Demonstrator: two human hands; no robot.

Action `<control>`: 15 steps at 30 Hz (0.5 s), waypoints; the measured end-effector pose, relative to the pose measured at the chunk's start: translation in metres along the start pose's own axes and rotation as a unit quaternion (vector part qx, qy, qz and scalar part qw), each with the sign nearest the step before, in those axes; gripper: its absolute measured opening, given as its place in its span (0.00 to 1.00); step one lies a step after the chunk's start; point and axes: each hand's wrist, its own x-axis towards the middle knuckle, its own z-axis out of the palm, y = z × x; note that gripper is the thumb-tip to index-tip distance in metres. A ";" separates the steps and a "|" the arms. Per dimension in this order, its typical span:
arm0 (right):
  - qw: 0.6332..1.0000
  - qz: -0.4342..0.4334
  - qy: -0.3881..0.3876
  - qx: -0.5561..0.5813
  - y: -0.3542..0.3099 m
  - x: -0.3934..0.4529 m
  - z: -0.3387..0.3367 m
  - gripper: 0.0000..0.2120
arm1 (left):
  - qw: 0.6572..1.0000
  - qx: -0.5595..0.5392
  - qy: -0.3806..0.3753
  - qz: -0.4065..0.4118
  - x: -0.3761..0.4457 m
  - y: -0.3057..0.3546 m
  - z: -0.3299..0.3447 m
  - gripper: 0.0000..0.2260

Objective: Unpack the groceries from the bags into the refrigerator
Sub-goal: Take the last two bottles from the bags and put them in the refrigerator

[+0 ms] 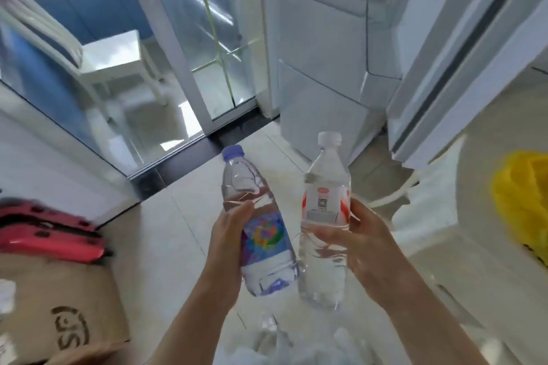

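The whole view is blurred; the bag [296, 344] at the bottom edge is cut off. My left hand [225, 241] wraps its fingers around the purple-capped bottle [261, 222], tilted left. My right hand [364, 249] grips the white-capped bottle [324, 216], upright at centre. The refrigerator [323, 38] stands upper right, door [462, 47] open.

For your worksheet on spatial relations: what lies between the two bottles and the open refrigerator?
In the head view, only bare floor tiles separate the bottles from the refrigerator.
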 end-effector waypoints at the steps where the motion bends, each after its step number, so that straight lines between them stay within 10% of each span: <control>1: 1.000 0.007 -0.006 0.001 -0.001 0.008 0.014 0.29 | 1.000 -0.003 0.008 0.004 0.005 0.007 -0.014 0.16; 15: 0.998 0.046 -0.009 -0.039 -0.032 0.145 0.080 0.37 | 0.997 -0.005 0.071 0.004 0.130 0.077 -0.081 0.25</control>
